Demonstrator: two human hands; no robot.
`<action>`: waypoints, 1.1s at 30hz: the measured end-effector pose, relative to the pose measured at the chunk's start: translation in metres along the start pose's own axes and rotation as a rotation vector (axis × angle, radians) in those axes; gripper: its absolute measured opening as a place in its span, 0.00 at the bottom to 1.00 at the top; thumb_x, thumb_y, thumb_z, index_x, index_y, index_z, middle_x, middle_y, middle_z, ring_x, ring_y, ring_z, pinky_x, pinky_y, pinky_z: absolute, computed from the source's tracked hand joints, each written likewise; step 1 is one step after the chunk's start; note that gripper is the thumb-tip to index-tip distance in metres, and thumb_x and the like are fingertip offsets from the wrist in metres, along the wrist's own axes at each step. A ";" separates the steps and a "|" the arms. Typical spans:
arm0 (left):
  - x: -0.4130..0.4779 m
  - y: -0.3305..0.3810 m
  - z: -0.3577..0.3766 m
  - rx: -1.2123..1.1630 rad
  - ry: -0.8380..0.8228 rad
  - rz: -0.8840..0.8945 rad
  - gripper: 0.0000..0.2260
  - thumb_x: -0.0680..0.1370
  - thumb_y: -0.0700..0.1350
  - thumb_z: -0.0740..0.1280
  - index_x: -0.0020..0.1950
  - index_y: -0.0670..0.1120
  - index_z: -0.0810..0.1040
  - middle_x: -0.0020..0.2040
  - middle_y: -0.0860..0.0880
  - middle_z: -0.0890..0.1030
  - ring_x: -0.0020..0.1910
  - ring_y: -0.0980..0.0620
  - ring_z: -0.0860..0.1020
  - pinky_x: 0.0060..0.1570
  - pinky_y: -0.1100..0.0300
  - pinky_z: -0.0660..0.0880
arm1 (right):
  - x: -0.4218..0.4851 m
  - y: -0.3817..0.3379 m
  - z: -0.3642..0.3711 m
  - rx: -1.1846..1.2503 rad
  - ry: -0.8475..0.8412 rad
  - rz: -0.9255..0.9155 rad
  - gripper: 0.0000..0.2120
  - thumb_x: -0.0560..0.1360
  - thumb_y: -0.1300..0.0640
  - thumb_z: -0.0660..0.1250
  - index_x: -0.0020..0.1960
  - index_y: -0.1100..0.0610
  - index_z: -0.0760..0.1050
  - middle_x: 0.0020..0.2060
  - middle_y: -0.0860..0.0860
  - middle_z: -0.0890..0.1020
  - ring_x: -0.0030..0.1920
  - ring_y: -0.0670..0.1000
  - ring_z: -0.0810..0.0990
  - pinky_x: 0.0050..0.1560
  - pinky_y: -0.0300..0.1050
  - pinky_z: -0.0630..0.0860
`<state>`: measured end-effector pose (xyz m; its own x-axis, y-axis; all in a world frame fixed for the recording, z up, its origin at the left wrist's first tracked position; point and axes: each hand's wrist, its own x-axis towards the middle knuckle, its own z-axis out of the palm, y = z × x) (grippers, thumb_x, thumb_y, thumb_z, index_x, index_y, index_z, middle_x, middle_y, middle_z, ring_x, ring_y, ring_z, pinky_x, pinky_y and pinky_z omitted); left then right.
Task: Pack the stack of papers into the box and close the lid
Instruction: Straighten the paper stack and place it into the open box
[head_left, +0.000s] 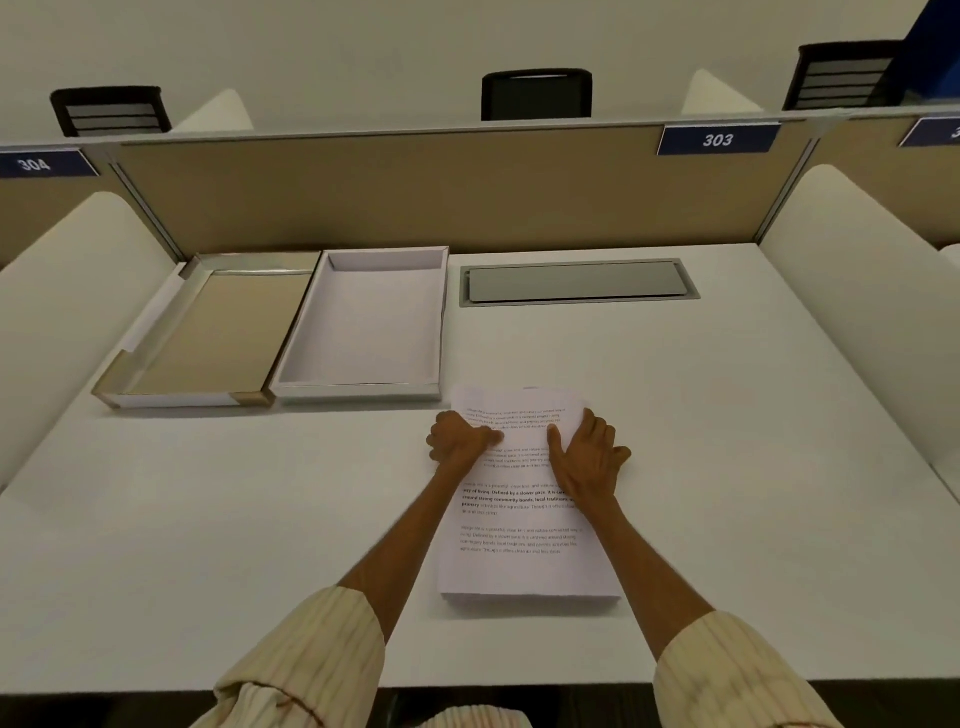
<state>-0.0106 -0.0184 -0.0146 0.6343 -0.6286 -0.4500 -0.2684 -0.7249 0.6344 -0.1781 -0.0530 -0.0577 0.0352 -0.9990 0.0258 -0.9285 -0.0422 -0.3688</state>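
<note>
Striped sleeves (306, 660) run off the bottom edge. Both hands press on the stack of papers (524, 551) on the white table (208, 519). Its small print is too blurry to read. Left hand (457, 436) is curled at the stack's left edge; right hand (587, 452) lies spread flat, gripping nothing. Just beyond sit the open box (363, 322) and lid (208, 338).

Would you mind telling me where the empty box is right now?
The white box sits at the desk's far left-centre, between its lid and the grey cable hatch.
</note>
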 end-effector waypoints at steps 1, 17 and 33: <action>0.002 0.001 -0.003 -0.035 -0.017 -0.024 0.32 0.65 0.49 0.80 0.63 0.37 0.74 0.64 0.39 0.78 0.64 0.39 0.76 0.63 0.43 0.75 | 0.000 0.000 0.000 0.001 0.005 0.002 0.28 0.79 0.40 0.55 0.69 0.59 0.66 0.59 0.56 0.77 0.59 0.57 0.74 0.58 0.56 0.68; 0.015 -0.003 -0.031 -0.366 -0.513 -0.113 0.25 0.68 0.45 0.78 0.62 0.41 0.78 0.54 0.41 0.85 0.48 0.42 0.85 0.45 0.50 0.83 | 0.000 0.005 0.009 0.015 0.053 -0.013 0.29 0.78 0.40 0.55 0.70 0.59 0.66 0.59 0.56 0.77 0.59 0.56 0.74 0.60 0.56 0.67; -0.029 -0.008 -0.037 -0.759 -0.330 0.099 0.19 0.59 0.40 0.83 0.47 0.43 0.83 0.47 0.41 0.87 0.41 0.40 0.87 0.35 0.51 0.83 | 0.032 0.003 -0.034 1.110 -0.303 0.255 0.28 0.75 0.39 0.65 0.64 0.60 0.73 0.56 0.56 0.82 0.54 0.59 0.82 0.51 0.53 0.81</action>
<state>-0.0003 0.0162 0.0170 0.3565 -0.8155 -0.4559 0.3251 -0.3492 0.8789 -0.1928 -0.0851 -0.0262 0.1204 -0.9355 -0.3321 -0.0964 0.3219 -0.9418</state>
